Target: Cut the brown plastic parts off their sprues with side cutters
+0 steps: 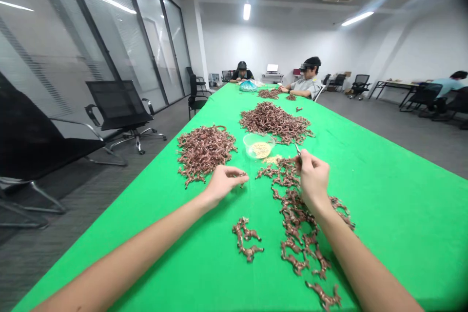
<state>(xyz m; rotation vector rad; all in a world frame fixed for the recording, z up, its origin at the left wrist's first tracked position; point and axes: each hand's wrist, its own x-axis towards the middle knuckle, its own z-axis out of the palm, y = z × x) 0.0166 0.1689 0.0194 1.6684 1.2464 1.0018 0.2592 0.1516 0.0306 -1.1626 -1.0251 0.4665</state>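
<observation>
My left hand (pixel 223 183) rests on the green tablecloth (pixel 365 195) with its fingertips pinched on a small copper-coloured piece (pixel 242 174). My right hand (pixel 313 178) is closed round a thin metal tool (pixel 297 148) that pokes up from the fingers, above a scatter of copper pieces (pixel 296 214). A clear plastic bowl (pixel 259 145) with pale beige bits stands just beyond both hands. A heap of copper pieces (pixel 204 150) lies to the left of it, and a second heap (pixel 275 122) lies behind it.
Three copper pieces (pixel 246 240) lie near my forearms. Two people sit at the table's far end beside another heap (pixel 269 93) and a blue bag (pixel 248 87). Black office chairs (pixel 117 107) stand left of the table. Another person sits at a desk far right.
</observation>
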